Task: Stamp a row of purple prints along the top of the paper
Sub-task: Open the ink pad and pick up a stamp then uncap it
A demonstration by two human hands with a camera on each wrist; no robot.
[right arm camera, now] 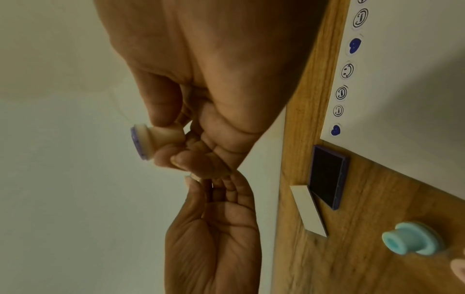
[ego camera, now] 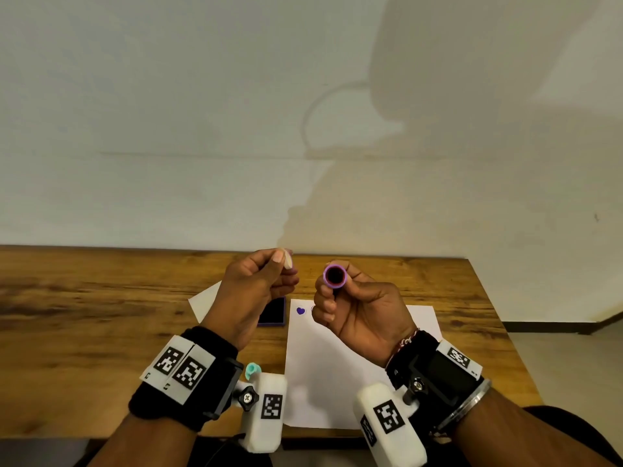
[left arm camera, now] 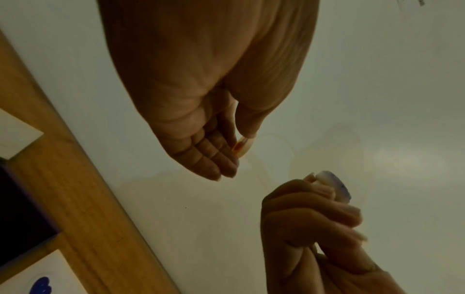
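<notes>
My right hand (ego camera: 337, 294) is raised above the paper and grips a small cream stamp (ego camera: 334, 275), whose round purple-rimmed end (right arm camera: 137, 143) is turned away from the paper. Beside it, my left hand (ego camera: 286, 266) pinches a small cream disc (left arm camera: 242, 146) between thumb and fingertips, a little apart from the stamp. The white paper (ego camera: 330, 372) lies on the wooden table (ego camera: 101, 298). A row of purple hearts and outlined smiley faces (right arm camera: 347, 70) runs along the paper's top edge; the head view shows only one heart (ego camera: 300, 310). The dark ink pad (ego camera: 272, 313) sits left of the paper.
A white card-like piece (ego camera: 206, 299) lies left of the ink pad. A teal stamp (right arm camera: 410, 240) stands on the table near the left wrist. A plain wall rises right behind the table, whose right edge drops to the floor (ego camera: 573, 358).
</notes>
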